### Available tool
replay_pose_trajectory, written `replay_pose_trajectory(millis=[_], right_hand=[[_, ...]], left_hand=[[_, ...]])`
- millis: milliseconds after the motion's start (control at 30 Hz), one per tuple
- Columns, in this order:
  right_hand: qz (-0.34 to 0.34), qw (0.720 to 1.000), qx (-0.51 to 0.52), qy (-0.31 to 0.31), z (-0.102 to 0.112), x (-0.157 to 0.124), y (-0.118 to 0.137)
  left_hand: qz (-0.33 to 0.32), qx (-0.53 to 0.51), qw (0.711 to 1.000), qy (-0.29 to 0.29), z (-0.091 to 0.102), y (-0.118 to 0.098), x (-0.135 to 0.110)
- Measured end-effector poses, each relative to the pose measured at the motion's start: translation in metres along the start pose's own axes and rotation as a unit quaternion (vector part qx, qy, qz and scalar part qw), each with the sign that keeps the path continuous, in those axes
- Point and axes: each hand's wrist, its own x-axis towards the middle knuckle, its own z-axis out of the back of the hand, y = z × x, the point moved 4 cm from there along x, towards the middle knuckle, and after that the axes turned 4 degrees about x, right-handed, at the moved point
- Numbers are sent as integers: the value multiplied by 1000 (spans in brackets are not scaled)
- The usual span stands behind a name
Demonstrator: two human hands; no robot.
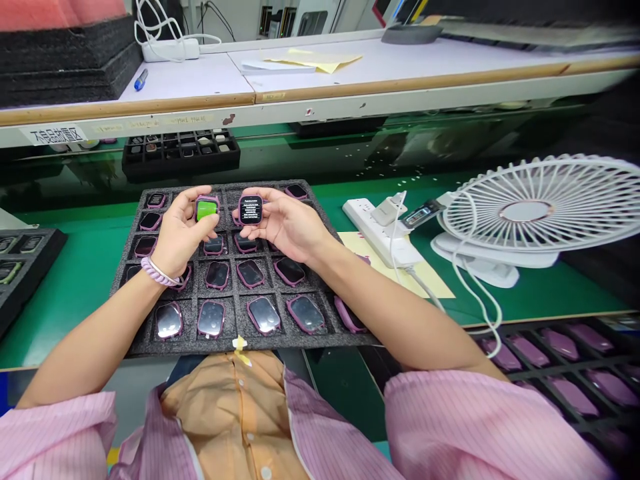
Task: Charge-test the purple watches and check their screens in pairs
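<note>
watch body with the green screen [207, 209] is pinched in the left hand [179, 235], fingers closed on its purple case, above the far rows of the black foam tray [190, 347]. just to its right, a second watch body [251, 209], its dark screen showing white text, is clamped between thumb and fingers of the right hand [289, 228]. both are held clear of the tray, nearly touching. a drop could be caused by so light a fingertip grip, and the glass faces seated below could be struck. further right, a power strip [373, 230] and white fan [543, 208] are seen, well apart.
</note>
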Motion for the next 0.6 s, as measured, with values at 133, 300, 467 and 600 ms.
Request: replay_pose_trajectory(millis=[133,300,467,600], right_hand=[[8,1000,-20,10,0,-1,-1],[44,998,-48,4,8,2,6],[53,993,-107,-12,29,28,25],[28,953,-300,-31,43,65,27]], left_hand=[[-35,31,999,-19,2,7,4],[-26,52,996,-68,9,12,10],[47,101,993,-38,15,9,33],[73,310,948,26,8,11,65]])
